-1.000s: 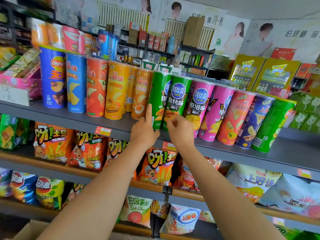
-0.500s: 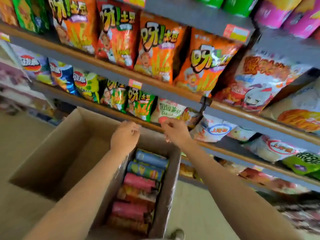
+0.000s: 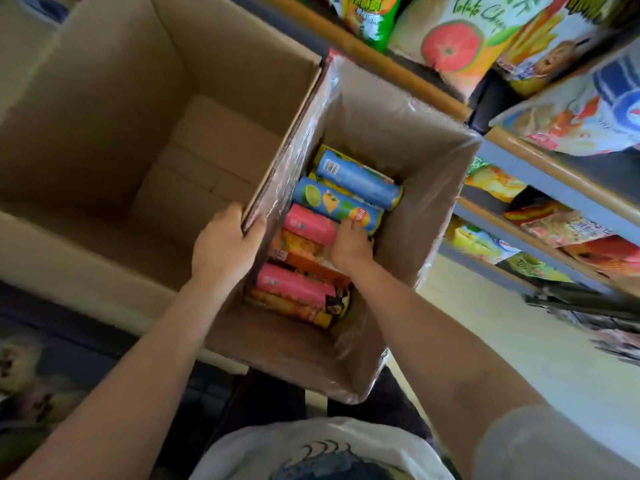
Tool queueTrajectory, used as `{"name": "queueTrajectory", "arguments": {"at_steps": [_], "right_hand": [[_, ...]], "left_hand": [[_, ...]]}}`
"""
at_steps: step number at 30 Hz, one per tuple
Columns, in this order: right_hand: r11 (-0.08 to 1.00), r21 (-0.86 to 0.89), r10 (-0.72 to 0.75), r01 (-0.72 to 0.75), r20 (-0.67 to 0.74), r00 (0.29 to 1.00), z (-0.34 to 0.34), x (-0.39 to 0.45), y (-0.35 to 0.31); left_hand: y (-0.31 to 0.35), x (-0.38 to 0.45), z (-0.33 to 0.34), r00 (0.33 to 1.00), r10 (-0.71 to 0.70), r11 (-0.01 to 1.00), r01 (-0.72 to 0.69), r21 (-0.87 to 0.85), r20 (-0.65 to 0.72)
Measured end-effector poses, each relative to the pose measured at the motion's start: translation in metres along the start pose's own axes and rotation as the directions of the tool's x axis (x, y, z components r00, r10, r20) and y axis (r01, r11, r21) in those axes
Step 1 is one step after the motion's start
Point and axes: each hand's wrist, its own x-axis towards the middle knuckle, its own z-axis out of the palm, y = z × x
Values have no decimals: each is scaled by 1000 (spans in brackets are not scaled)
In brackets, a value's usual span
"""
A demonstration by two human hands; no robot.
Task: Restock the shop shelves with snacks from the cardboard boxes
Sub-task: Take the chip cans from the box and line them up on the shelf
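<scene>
An open cardboard box [image 3: 398,109] lined with clear tape holds several snack cans lying on their sides: two blue ones [image 3: 356,180] at the far end, then a pink can [image 3: 306,225], an orange can [image 3: 298,251], another pink can [image 3: 291,284] and an orange one [image 3: 291,308] nearest me. My left hand [image 3: 225,251] grips the box's left wall, thumb inside. Reaching down into the box, my right hand [image 3: 349,242] has its fingers curled over the right end of the upper pink can, beside the blue lime can [image 3: 332,200].
A larger open cardboard box [image 3: 104,98] stands directly left, touching the smaller one. Shop shelves [image 3: 554,174] with snack bags [image 3: 460,39] run along the top and right. Pale floor [image 3: 519,341] shows to the right of the box.
My view has dropped from the can shelf down to the boxes. My left hand took hold of the box wall and my right hand went down among the cans.
</scene>
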Motion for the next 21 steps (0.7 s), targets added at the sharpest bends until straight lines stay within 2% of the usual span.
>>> {"name": "queueTrajectory", "arguments": {"at_steps": [4,7,9,12,13,14,16,18,19,21], "right_hand": [[993,-109,42,-39,25,999,17,30,23],[950,-310,22,-36,-49,999,29,42,34],[937,-348,24,-40,-50,998,28,45,34],[972,-231,60,-39,86,994,19,41,27],[985,-169,56,-33,132,990,15,37,23],[994,-108,44,-26,172,984,11,31,17],[998,58,-8,-6,229,973,-2,17,6],[978,209,-43,-17,279,959,-19,2,-2],[973,229,-79,9,299,951,-28,-5,-2],[979,177,-154,97,342,927,-53,-17,1]], "left_hand": [[1,0,2,1000,27,1000,-26,8,-16],[-3,2,5,999,37,999,-37,12,-31],[-5,3,7,998,49,999,-48,22,-36],[-6,2,8,997,56,998,-55,19,-47],[-7,1,8,991,86,994,-78,74,-104],[-7,-2,7,965,161,979,-130,154,-208],[-3,-11,9,841,403,909,-323,262,-361],[10,-19,20,765,582,813,-546,203,-276],[16,-22,27,760,628,779,-612,139,-170],[23,-23,46,775,628,770,-632,90,67]]}}
